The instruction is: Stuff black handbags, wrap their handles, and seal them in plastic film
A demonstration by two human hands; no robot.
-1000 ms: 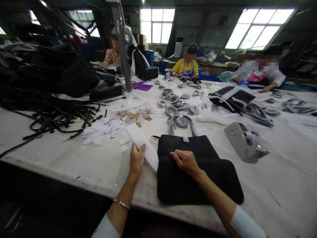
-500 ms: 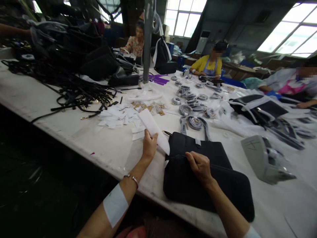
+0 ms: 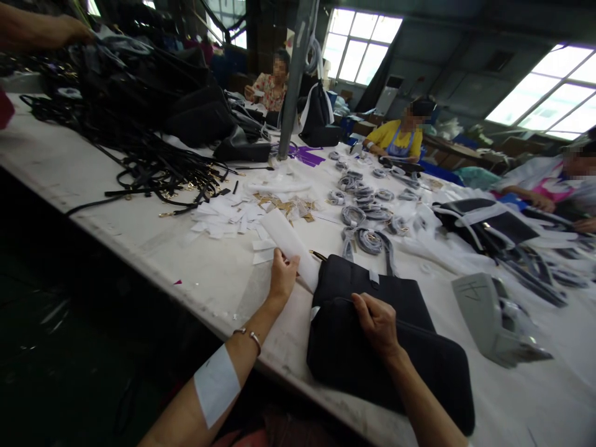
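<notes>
A black bag (image 3: 395,366) lies flat on the table in front of me, its flap edge lifted a little. My right hand (image 3: 378,320) pinches that edge near the middle. Between the thumb and fingers of my left hand (image 3: 283,273) is a white foam strip (image 3: 289,239). The strip's lower end reaches the bag's left side, and whether it is under the flap I cannot tell. A small pale tab (image 3: 374,277) sits on the bag's upper panel. Beside the bag's upper left corner lies a thin black and gold piece (image 3: 318,255).
A grey tape dispenser (image 3: 484,316) stands on the right of the white table (image 3: 153,267). Wrapped coiled straps (image 3: 370,239), white slips (image 3: 228,217) and black straps with gold clasps (image 3: 153,167) lie beyond. A metal post (image 3: 294,81) rises behind. Co-workers sit across; another person's arm (image 3: 41,28) reaches in at upper left.
The white strip's lower end has shifted slightly against the bag's left edge. At upper left, another person's arm reaches further into view. My right hand keeps its grip on the bag.
</notes>
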